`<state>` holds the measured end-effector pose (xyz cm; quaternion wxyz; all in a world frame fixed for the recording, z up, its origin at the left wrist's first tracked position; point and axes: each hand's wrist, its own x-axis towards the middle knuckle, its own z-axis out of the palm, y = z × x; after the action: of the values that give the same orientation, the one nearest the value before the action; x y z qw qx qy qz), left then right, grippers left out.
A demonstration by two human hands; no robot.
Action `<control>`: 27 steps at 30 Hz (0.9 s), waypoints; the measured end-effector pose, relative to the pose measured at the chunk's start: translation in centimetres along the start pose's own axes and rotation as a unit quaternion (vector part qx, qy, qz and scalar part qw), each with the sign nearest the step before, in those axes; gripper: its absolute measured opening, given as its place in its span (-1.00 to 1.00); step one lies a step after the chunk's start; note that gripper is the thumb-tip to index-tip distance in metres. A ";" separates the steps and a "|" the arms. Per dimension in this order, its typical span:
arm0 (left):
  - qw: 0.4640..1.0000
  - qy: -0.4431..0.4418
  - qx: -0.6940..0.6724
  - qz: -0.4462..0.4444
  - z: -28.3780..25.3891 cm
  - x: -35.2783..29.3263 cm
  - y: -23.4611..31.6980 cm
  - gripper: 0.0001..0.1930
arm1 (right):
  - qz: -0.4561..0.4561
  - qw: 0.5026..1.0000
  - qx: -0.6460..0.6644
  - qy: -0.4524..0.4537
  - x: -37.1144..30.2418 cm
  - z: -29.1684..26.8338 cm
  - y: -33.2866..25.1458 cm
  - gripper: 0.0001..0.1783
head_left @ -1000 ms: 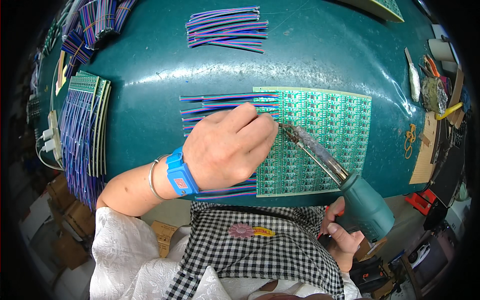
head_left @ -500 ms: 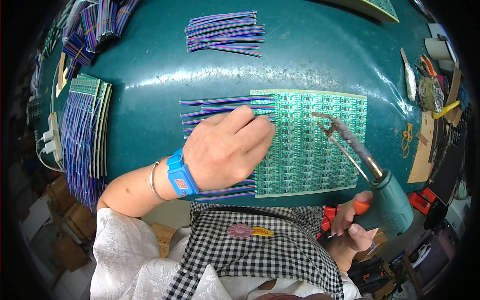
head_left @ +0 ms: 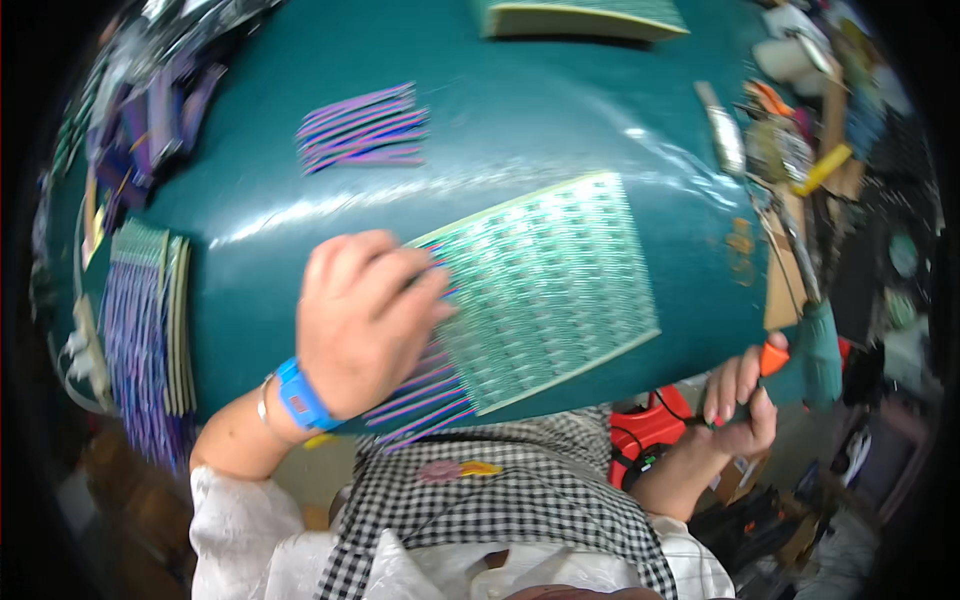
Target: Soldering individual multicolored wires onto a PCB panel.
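My left hand [head_left: 365, 320], with a blue wrist strap, is over the left edge of a green circuit board panel [head_left: 550, 290]. Its fingers are bent, and their tips are blurred or hidden among ribbon wires [head_left: 425, 395] that stick out from that edge. What the fingers pinch, if anything, does not show. At the right, my right hand [head_left: 738, 405] is closed on a soldering gun [head_left: 820, 355] with a green body and an orange part. The gun's tip points up and away, clear of the panel, over the clutter at the table's right.
A bunch of loose ribbon wires [head_left: 365, 130] lies beyond the panel. Wired boards [head_left: 150, 320] are stacked at the left, near bundled wires [head_left: 160, 115] and a power strip [head_left: 85, 345]. Another board stack [head_left: 585, 20] is at the far edge. Rubber bands [head_left: 740, 250] lie at right.
The panel is now turned counter-clockwise, its left edge tilted. My left hand has shifted left along with the wires. The soldering gun has swung away from above the panel to the right. The view has shifted too.
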<state>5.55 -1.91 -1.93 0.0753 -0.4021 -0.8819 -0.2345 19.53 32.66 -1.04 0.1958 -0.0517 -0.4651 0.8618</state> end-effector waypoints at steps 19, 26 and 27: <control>0.993 -0.023 -0.109 -0.037 1.3 0.4 -1.3 -0.47 | -0.090 0.992 -0.061 0.064 5.1 -4.0 0.9 -0.43; 0.996 -0.007 -0.022 -0.081 -1.7 2.8 -5.1 -0.85 | -0.013 0.994 -0.085 -0.062 1.8 -0.3 3.1 -0.32; 0.996 0.004 -0.010 -0.087 -1.4 3.4 -5.6 -0.87 | 0.033 0.995 -0.067 -0.072 1.7 -0.3 3.4 -0.31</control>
<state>-0.98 -3.44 -1.58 0.0543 -0.3232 -0.9109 -0.2505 17.07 31.86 -3.87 0.1298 -0.0178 -0.5326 0.8362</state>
